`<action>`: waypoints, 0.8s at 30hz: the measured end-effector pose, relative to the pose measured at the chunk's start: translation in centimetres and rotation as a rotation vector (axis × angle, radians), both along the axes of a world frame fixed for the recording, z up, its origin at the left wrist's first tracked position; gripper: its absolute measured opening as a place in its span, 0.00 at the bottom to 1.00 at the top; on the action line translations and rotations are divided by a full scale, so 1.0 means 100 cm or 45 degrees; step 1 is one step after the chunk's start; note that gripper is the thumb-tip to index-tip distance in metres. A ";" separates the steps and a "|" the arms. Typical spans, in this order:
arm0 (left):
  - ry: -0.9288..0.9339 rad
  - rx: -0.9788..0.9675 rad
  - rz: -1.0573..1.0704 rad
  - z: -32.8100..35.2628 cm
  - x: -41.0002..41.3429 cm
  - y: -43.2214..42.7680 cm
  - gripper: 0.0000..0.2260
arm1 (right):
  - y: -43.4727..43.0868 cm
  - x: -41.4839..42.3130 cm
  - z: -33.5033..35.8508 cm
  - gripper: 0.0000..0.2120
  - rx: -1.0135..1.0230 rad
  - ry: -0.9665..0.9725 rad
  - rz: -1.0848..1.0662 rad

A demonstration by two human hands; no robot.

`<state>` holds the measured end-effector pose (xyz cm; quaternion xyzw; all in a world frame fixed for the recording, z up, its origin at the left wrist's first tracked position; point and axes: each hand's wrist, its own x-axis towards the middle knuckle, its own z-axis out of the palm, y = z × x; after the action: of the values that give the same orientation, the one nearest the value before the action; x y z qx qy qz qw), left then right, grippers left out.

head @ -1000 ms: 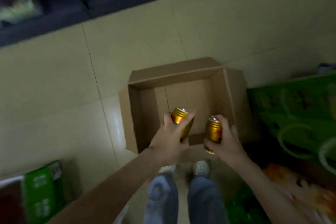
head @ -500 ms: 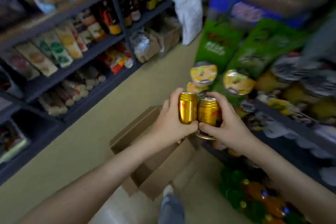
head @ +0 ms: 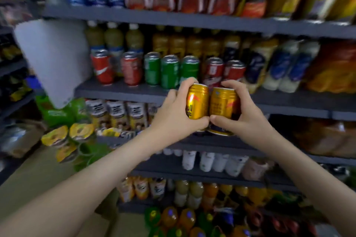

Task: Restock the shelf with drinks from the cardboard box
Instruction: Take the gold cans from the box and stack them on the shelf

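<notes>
Raised up to shelf [head: 119, 90] level since last frame.
Left hand [head: 177, 119] grips left gold can [head: 197, 102], right hand [head: 248, 121] grips right gold can [head: 222, 105]; cans touching, green cans [head: 169, 72] just beyond.

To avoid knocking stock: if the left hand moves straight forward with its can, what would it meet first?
Probably the green cans on the shelf, directly beyond the left hand; depth is unclear.
</notes>
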<state>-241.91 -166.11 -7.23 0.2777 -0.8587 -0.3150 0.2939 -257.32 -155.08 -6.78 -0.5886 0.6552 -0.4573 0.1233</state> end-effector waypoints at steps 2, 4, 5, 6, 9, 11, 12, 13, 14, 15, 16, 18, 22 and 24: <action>0.056 -0.120 -0.027 0.031 -0.035 0.013 0.34 | 0.020 -0.031 0.027 0.33 -0.087 0.050 -0.051; 0.122 -0.225 -0.053 0.059 -0.065 0.020 0.34 | 0.033 -0.058 0.052 0.34 -0.156 0.106 -0.090; 0.154 -0.266 -0.066 0.073 -0.079 0.022 0.34 | 0.036 -0.070 0.063 0.34 -0.195 0.143 -0.111; 0.182 -0.304 -0.075 0.086 -0.093 0.022 0.35 | 0.039 -0.082 0.075 0.34 -0.230 0.184 -0.138; 0.261 -0.441 -0.069 0.119 -0.128 0.018 0.36 | 0.039 -0.116 0.108 0.36 -0.309 0.256 -0.199; 0.329 -0.535 -0.057 0.139 -0.149 0.009 0.36 | 0.035 -0.138 0.129 0.36 -0.376 0.319 -0.206; 0.363 -0.574 -0.046 0.150 -0.158 0.004 0.35 | 0.032 -0.149 0.140 0.37 -0.414 0.347 -0.211; 0.395 -0.609 -0.025 0.161 -0.167 0.000 0.35 | 0.030 -0.159 0.151 0.36 -0.453 0.365 -0.229; 0.424 -0.652 0.006 0.172 -0.177 -0.005 0.35 | 0.027 -0.170 0.161 0.36 -0.493 0.373 -0.253; 0.446 -0.704 0.041 0.183 -0.186 -0.009 0.35 | 0.024 -0.181 0.171 0.36 -0.534 0.375 -0.277; 0.460 -0.751 0.069 0.195 -0.196 -0.012 0.35 | 0.021 -0.193 0.181 0.36 -0.566 0.369 -0.300; 0.472 -0.786 0.102 0.214 -0.214 -0.018 0.36 | 0.013 -0.216 0.198 0.36 -0.617 0.334 -0.351; 0.448 -0.874 0.207 0.235 -0.252 -0.028 0.35 | -0.009 -0.255 0.225 0.36 -0.684 0.317 -0.409; 0.422 -0.890 0.267 0.235 -0.269 -0.032 0.35 | -0.024 -0.272 0.232 0.36 -0.681 0.333 -0.424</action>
<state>-268.81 -169.36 16.31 0.1925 -0.8220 -0.0127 0.5358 -284.48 -157.44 16.40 -0.5385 0.6095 -0.5475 -0.1968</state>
